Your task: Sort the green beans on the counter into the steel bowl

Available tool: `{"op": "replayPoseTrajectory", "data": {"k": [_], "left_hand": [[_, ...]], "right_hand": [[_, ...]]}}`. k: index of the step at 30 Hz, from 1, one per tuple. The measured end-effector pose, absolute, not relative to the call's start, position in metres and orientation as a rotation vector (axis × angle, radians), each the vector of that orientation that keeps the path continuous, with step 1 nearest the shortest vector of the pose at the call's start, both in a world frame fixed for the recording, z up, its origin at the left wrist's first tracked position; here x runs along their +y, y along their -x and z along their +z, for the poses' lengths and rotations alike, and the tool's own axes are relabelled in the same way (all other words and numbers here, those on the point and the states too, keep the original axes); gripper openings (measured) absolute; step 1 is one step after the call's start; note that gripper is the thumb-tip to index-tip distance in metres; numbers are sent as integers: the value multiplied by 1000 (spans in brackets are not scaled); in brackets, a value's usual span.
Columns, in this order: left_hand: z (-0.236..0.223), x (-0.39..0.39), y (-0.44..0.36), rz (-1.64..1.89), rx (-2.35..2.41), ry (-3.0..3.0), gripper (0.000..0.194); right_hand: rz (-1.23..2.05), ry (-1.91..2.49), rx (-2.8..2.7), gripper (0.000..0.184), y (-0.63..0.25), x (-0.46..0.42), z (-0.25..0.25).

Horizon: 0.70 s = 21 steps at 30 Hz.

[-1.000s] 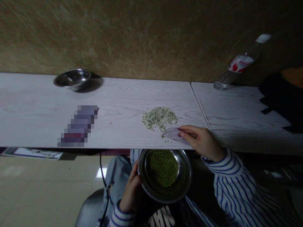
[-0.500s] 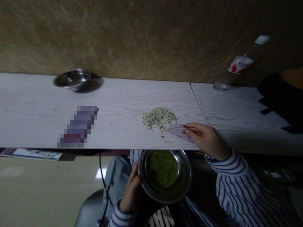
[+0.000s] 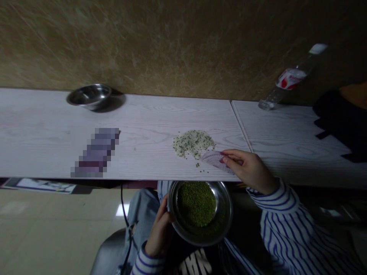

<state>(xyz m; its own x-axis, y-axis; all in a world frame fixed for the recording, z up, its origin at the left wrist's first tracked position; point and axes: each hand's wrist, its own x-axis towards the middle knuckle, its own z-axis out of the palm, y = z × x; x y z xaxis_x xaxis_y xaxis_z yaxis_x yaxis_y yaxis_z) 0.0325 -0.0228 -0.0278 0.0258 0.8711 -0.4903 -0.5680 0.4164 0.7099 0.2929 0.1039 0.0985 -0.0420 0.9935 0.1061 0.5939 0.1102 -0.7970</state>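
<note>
My left hand (image 3: 161,229) is closed on the rim of a steel bowl (image 3: 225,225), held below the table's front edge. Green mung beans (image 3: 197,204) cover much of the bowl's bottom. Between the thumb and fingers of my right hand (image 3: 246,166) is a clear, half-round protractor (image 3: 213,158), low over the table. Its tip is at the lower right edge of a pile (image 3: 193,143) of white, rice-like grains mixed with green beans. Several loose beans (image 3: 197,165) lie between the pile and the table's front edge.
A second steel bowl (image 3: 88,97) stands at the back left of the white table (image 3: 149,122). A blurred-out flat object (image 3: 97,152) lies in front of it. To the right, a plastic bottle (image 3: 291,78) stands near the wall, beside a dark item (image 3: 338,118).
My right hand drew the protractor slightly right and away from the front edge, leaving a few beans beside the pile; lately it has barely moved. My left hand and the bowl stayed put.
</note>
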Motion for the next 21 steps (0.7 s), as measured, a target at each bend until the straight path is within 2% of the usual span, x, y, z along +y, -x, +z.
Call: {"op": "replayPoseTrajectory", "data": {"k": [16,21], "left_hand": [[-23,-24,-32,1181,1047,-313,57],[-21,-23,-31,1172,1054,-330,61]], "right_hand": [[768,1562,-1695,25,-290,104,95],[788,1556,-1686,24,-288,106,93]]}}
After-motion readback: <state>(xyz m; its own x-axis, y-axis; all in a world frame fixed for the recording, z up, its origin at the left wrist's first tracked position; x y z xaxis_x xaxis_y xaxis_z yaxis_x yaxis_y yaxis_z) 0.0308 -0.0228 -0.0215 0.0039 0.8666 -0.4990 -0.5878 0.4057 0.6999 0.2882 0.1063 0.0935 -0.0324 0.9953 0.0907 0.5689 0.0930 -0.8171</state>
